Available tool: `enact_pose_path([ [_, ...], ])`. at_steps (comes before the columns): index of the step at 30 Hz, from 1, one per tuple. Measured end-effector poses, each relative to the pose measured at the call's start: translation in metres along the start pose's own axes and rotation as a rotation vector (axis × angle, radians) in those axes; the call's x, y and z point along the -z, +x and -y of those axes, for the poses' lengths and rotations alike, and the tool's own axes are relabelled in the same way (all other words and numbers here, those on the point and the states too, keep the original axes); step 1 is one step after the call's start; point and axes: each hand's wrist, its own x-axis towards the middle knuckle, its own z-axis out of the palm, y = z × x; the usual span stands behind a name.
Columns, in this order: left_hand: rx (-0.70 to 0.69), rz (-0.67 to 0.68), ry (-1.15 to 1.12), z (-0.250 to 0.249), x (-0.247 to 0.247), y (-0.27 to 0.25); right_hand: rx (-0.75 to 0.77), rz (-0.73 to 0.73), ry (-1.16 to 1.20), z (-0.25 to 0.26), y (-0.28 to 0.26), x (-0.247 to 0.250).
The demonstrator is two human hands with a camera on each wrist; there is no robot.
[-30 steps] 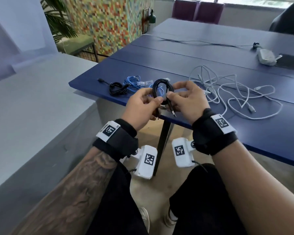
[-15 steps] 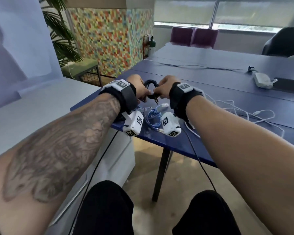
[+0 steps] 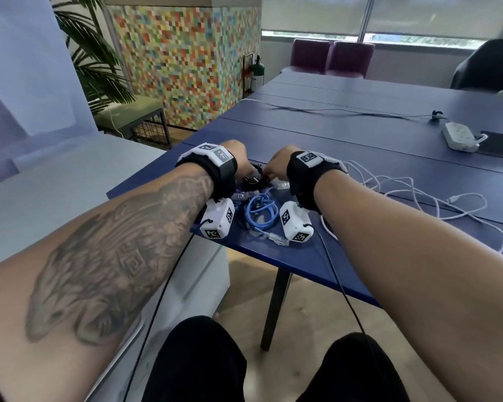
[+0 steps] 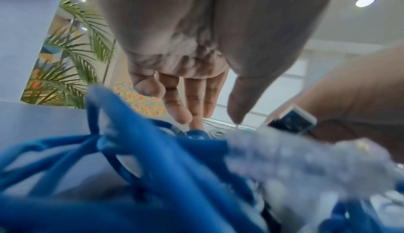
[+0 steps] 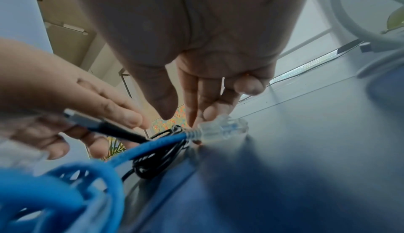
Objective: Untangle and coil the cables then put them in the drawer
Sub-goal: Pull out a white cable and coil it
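A small black coiled cable (image 3: 253,177) lies on the blue table (image 3: 360,158), just beyond the loosely looped blue network cable (image 3: 258,210). Both arms stretch out over it. My left hand (image 3: 241,166) has straight fingers (image 4: 178,109) pointing down at the coil, with nothing between thumb and fingers. My right hand (image 3: 269,173) touches the black coil (image 5: 157,153) with straight fingertips (image 5: 193,115), beside the blue cable's clear plug (image 5: 220,129). The black cable's metal USB plug (image 5: 85,120) sticks out below the left hand's fingers. A tangled white cable (image 3: 404,192) lies to the right.
A white power strip (image 3: 459,136) and a thin dark cord (image 3: 331,111) lie farther back on the table. The table's near edge (image 3: 273,259) is below my wrists. A white cabinet (image 3: 55,192) stands to the left, and purple chairs (image 3: 331,56) at the far end.
Both hands carried the black coil forward from in front of my body and down onto the table beyond the blue cable. Their fingers have straightened from the earlier pinch.
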Motion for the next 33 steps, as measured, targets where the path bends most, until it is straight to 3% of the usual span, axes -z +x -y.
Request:
enact_pose_path([
  [7, -0.02, -0.146, -0.178, -0.006, 0.023, -0.012, 0.111, -0.186, 0.269, -0.017, -0.03, 0.038],
  [12, -0.191, -0.185, -0.255, -0.062, 0.034, -0.038, 0.156, -0.28, 0.323, -0.049, -0.068, 0.081],
  [18, -0.348, -0.037, -0.257, -0.127, 0.006, -0.059, 0.04, -0.347, 0.093, -0.129, -0.107, 0.099],
  [23, -0.415, 0.055, -0.196, -0.161, -0.027, -0.066, -0.205, -0.186, -0.187, -0.192, -0.132, 0.099],
  [28, -0.422, 0.086, -0.042, -0.167, -0.048, -0.06, -0.259, -0.16, -0.234, -0.23, -0.147, 0.104],
  [30, -0.41, 0.089, -0.064, -0.165, -0.049, -0.057, -0.257, -0.248, -0.159, -0.242, -0.148, 0.112],
  [33, -0.404, 0.052, -0.058, -0.164, -0.047, -0.055, -0.239, -0.551, 0.21, -0.255, -0.144, 0.129],
])
